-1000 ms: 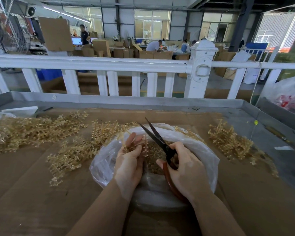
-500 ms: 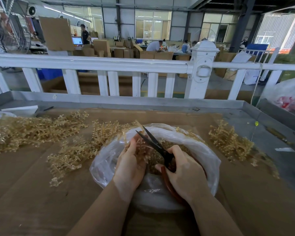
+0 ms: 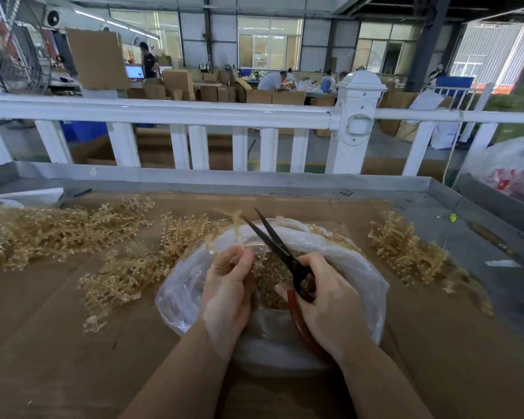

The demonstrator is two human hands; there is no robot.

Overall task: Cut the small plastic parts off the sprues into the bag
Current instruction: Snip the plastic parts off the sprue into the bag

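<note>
the left hand pinches 1 amber sprue over the open mouth of the clear plastic bag, its grip curled tight round the lower part of the stem. the sprue's long axis runs from the fingers up and away toward the far rim of the bag, nearly upright and leaning slightly to the right. the right hand is wrapped round the red handles of 1 pair of scissors, and the 2 dark blades stand parted in a narrow v, pointing far and left. the sprue lies just left of the blades, at or near their crotch, so the coming snip probably turns on sliding the stem deeper between them; whether a blade already touches the plastic cannot be told. the right hand is the nearer one to the cutting point, and the left only needs to feed. cut parts lie heaped in the bag directly below, too many to count. on the cardboard-covered desk there are roughly 3 loose piles of sprues: 1 at far left, 1 left of the bag, 1 on the right.
</note>
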